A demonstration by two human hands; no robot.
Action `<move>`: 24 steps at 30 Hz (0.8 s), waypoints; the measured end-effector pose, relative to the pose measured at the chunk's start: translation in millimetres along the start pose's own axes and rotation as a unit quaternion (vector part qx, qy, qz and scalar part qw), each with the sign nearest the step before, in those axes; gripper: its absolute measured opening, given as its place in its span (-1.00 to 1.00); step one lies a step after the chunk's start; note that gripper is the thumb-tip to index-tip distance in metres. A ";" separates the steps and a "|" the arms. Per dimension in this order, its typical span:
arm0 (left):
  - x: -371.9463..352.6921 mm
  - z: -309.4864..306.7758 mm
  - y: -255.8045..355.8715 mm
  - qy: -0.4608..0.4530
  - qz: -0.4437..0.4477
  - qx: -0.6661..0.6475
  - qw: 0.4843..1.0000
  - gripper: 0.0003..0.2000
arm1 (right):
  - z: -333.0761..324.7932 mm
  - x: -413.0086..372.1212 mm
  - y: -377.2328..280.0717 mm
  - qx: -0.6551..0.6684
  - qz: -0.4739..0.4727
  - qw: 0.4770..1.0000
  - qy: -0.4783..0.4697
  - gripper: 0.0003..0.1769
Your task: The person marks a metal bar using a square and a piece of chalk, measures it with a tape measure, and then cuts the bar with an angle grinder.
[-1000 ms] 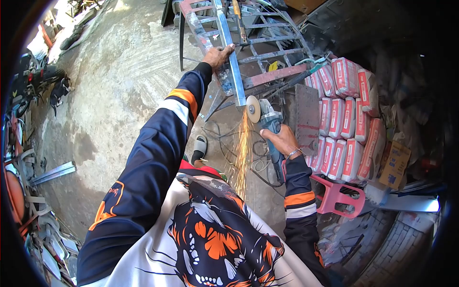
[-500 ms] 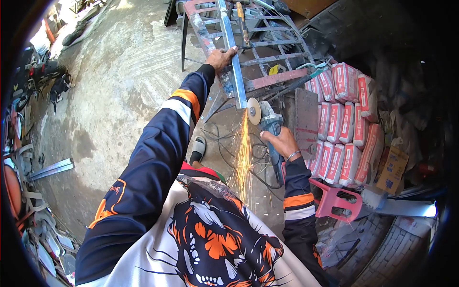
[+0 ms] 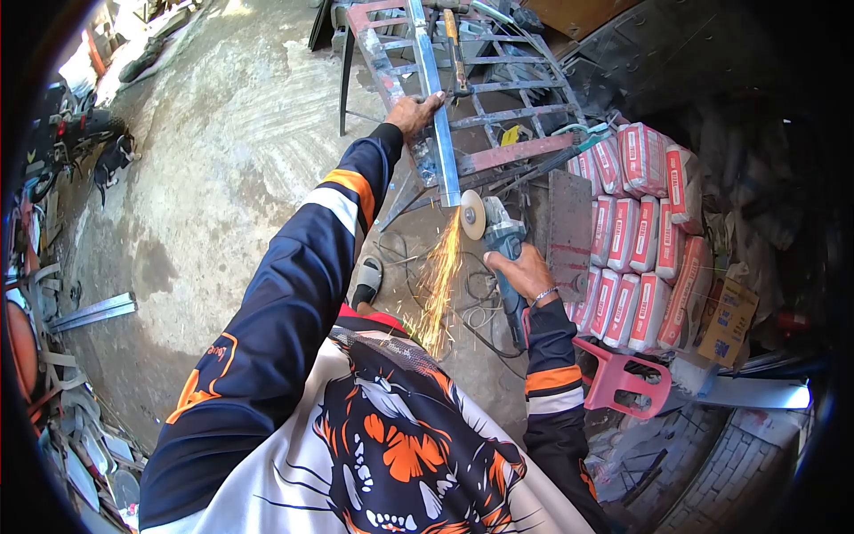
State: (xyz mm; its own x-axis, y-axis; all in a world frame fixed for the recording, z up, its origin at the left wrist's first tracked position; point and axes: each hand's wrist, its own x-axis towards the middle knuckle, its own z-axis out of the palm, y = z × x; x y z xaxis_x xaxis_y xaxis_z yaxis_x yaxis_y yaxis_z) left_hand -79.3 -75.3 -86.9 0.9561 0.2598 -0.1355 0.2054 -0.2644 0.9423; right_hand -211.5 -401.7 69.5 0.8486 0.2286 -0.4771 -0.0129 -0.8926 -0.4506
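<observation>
My left hand [image 3: 414, 116] is wrapped round a long square metal tube [image 3: 432, 125], which lies along a metal rack-like frame [image 3: 511, 114] with slats. My right hand [image 3: 527, 271] grips the body of an angle grinder [image 3: 506, 235]. The grinder's round disc [image 3: 473, 215] meets the near end of the tube. Orange sparks [image 3: 441, 289] stream down from that contact toward my body. A hammer [image 3: 455, 49] with a yellowish handle rests on the frame beside the tube. The grinder's underside and my right fingertips are hidden.
Stacked red-and-white bags [image 3: 638, 236] stand to the right, with a cardboard box [image 3: 730, 322] beside them. A pink plastic stool [image 3: 626, 381] is near my right forearm. A black cable [image 3: 485, 343] curls over the floor near my sandalled foot [image 3: 368, 280]. Metal profiles [image 3: 93, 313] lie at left.
The spark stream has swung toward the left and become shorter. The grinder and the tube end sit slightly lower in view; both hands keep their grip.
</observation>
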 end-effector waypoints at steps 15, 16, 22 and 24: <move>-3.6 -1.0 3.5 0.000 -0.039 -0.022 0.999 -0.27 | 8.5 22.7 25.2 0.045 -0.037 0.998 -0.013 -0.38; -5.4 -0.8 4.6 0.003 -0.028 -0.022 0.999 -0.27 | 6.5 21.7 22.8 0.032 -0.029 0.999 -0.014 -0.38; -6.1 -0.7 8.0 0.002 -0.047 -0.030 0.998 -0.27 | 1.6 12.5 10.5 0.034 -0.024 0.999 -0.023 -0.42; -4.5 -0.6 7.5 0.003 -0.051 -0.043 0.998 -0.27 | 0.0 8.5 7.1 0.044 -0.036 0.998 -0.024 -0.44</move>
State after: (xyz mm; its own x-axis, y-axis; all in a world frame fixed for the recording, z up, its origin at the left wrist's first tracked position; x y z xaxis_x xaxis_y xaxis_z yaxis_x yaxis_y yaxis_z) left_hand -82.2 -77.9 -79.0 0.9297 0.2877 -0.2301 0.2825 -0.1560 0.9465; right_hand -204.4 -406.0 62.2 0.8228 0.3113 -0.4754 -0.0005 -0.8362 -0.5484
